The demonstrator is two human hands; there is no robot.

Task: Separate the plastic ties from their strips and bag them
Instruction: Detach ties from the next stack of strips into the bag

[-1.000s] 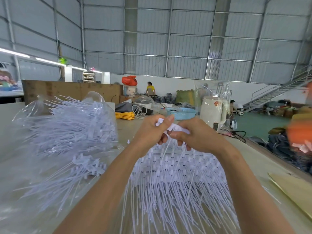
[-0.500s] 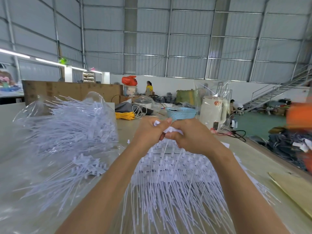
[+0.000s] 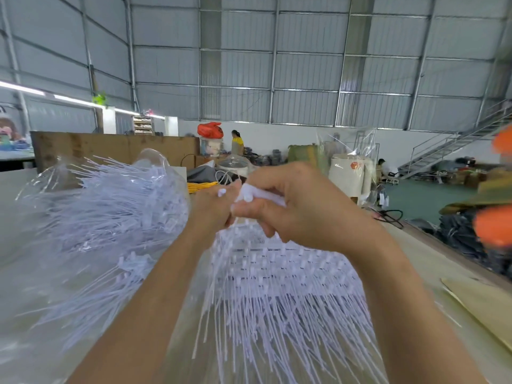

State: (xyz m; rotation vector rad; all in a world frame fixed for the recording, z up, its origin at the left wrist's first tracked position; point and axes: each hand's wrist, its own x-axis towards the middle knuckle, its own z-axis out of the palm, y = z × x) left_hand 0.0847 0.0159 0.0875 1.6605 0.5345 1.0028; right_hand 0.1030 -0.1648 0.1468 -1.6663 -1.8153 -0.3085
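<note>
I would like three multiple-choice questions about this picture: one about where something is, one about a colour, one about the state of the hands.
1. Where is the clear bag of loose ties?
A. left of the hands
B. right of the hands
C. on the floor

2. What colour is the coiled cable beyond the bag?
A. blue
B. yellow
C. black

3. What are the hands doing?
A. resting flat on the table
B. hanging idle
C. both gripping the white strip

Answers: 1 A, the clear bag lies left of the left hand and right hand. 2 B, the coiled cable is yellow. 3 C, fingers of both hands curl round the white strip above the ties.
</note>
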